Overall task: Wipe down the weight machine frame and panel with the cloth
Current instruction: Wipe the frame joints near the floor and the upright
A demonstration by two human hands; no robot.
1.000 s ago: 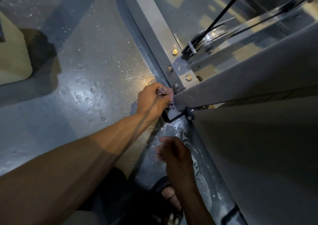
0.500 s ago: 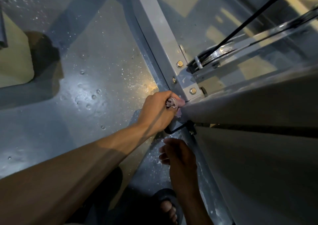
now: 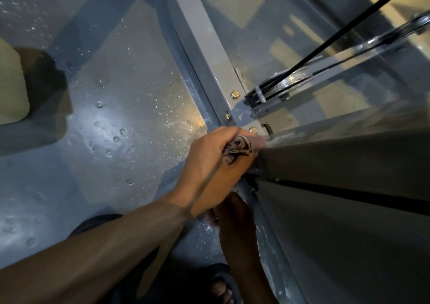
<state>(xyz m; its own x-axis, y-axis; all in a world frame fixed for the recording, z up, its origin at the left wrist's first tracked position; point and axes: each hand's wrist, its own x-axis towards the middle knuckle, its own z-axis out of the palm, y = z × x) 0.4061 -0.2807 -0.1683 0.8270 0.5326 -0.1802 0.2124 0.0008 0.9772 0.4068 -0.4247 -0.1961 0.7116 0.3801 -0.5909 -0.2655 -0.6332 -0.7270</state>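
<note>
The left hand (image 3: 209, 168) gripped a bunched cloth (image 3: 238, 149), pressing it against the lower end of the grey frame beam (image 3: 337, 154) beside a bolted plate (image 3: 242, 115). The right hand (image 3: 235, 213) hung below in shadow; its grip could not be told.

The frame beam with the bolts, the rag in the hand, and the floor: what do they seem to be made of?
Frame beam: likely steel with smooth grey paint; flat faces, shiny bolts through it.
Rag, gripped by the left hand: soft woven fabric, crumpled, with dark stripes.
Floor: probably concrete under glossy grey coating; it reflects light and shows small pits.
</note>
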